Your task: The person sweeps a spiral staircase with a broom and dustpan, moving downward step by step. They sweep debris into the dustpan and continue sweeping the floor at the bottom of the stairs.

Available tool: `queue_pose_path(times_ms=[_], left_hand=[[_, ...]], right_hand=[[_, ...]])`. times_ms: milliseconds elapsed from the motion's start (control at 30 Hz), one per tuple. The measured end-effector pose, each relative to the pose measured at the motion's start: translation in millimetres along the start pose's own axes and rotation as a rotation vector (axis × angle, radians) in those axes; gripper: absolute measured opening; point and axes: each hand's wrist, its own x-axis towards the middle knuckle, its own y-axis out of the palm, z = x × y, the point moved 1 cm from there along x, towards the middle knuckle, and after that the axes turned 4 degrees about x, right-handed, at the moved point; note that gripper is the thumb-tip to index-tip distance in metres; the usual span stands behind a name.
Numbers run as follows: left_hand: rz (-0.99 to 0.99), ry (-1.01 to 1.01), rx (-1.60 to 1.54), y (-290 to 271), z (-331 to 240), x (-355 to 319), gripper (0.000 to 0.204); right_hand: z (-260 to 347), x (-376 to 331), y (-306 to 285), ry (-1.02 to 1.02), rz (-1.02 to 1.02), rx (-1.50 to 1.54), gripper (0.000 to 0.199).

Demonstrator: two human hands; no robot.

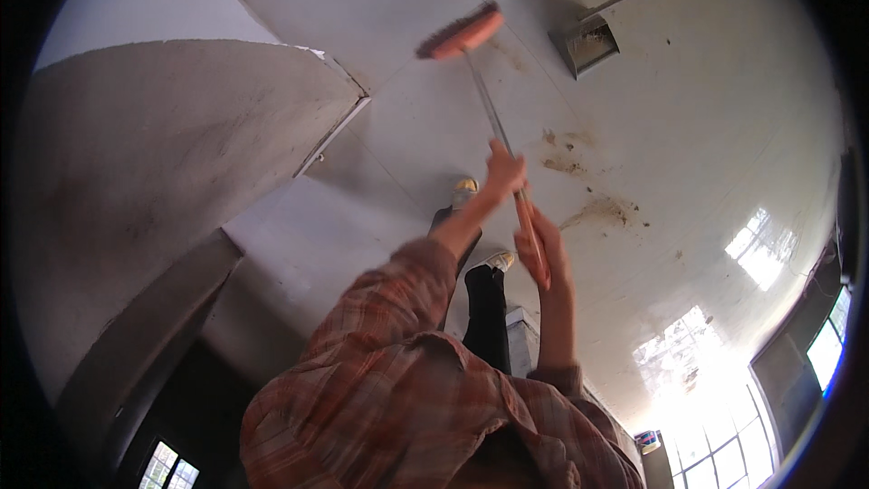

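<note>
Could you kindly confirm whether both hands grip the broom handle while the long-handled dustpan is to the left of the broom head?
Not quite: the head view shows the long-handled dustpan to the right of the broom head. The left hand and right hand do grip the broom handle.

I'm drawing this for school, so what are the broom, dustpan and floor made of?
The broom's silvery pole looks like smooth metal, from its pale shine; its orange head is probably plastic, evenly coloured, though blurred. The dustpan could be dull metal or plastic; its grey fits both. The floor seems glossy tile: it mirrors light and thin straight lines cross it.
</note>
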Motion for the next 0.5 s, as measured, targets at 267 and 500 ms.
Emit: queue_pose_path(times_ms=[267,500], left_hand=[[0.229,0.403,1.318,37,39,96,0.018],[0.515,-0.397,0.251,187,123,-80,0.046]], right_hand=[[8,68,-43,0.006,0.056,0.392,0.019],[-67,-99,-145,-0.190,-0.506,0.411,0.040]])
